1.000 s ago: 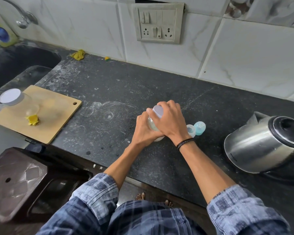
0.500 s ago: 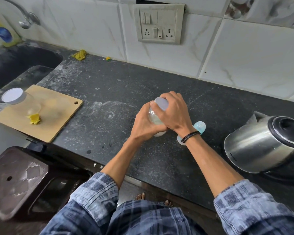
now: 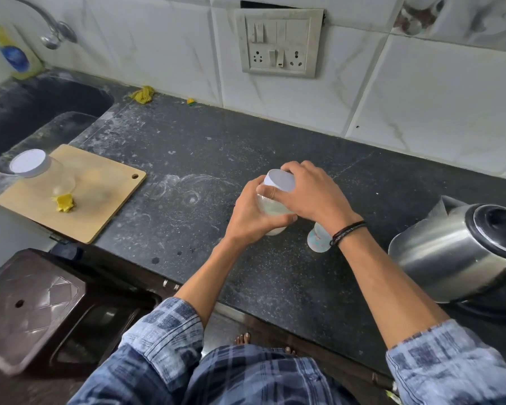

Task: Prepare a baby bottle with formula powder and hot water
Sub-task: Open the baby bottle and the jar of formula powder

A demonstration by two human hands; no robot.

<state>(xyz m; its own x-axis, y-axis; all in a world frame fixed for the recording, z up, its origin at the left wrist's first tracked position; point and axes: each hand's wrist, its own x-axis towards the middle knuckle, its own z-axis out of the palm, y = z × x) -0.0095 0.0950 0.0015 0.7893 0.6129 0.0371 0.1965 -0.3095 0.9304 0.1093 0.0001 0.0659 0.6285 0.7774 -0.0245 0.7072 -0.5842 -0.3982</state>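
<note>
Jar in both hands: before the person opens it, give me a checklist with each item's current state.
1. Jar held by its body: ok, the left hand wraps around it.
2. Lid gripped: ok, the right hand has its fingers on the white lid.
3. Lid loosened: cannot tell.
4. Jar upright: not ok, it tilts.
5. Baby bottle ready to fill: cannot tell, it stands on the counter mostly behind the right wrist.
6. Kettle clear of the elbows: ok, it stands apart to the right.
</note>
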